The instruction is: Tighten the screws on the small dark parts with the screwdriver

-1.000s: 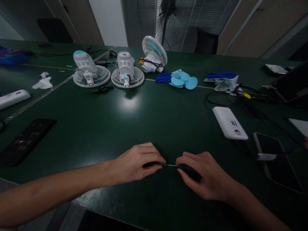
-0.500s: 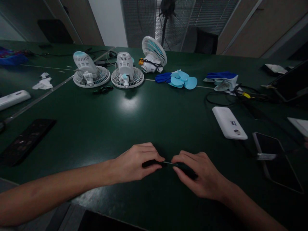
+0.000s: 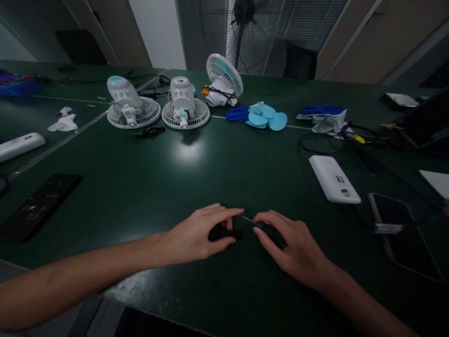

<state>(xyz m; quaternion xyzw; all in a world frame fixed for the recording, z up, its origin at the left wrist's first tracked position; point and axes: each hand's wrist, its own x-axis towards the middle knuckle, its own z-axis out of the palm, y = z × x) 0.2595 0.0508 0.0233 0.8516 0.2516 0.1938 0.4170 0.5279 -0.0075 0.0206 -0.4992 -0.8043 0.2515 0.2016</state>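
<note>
My right hand [image 3: 298,248] grips the dark handle of a screwdriver [image 3: 272,234], its thin metal shaft pointing left and slightly up. My left hand [image 3: 198,236] holds a small black part [image 3: 226,233] between thumb and curled fingers, low over the table. The left index finger is stretched out, with its tip close to the end of the shaft. Whether the fingertip touches the metal I cannot tell. The black part's shape is mostly lost in shadow and behind the fingers.
White fan heads [image 3: 185,110] lie across the green table [image 3: 224,173]. Blue fan blades [image 3: 268,117] rest on a glove. To the right are a white power bank [image 3: 334,179] and a phone [image 3: 403,234]; at left, a black panel [image 3: 40,206].
The screwdriver's tip has come away from the black part and tilted upward. My left index finger has straightened toward the tip.
</note>
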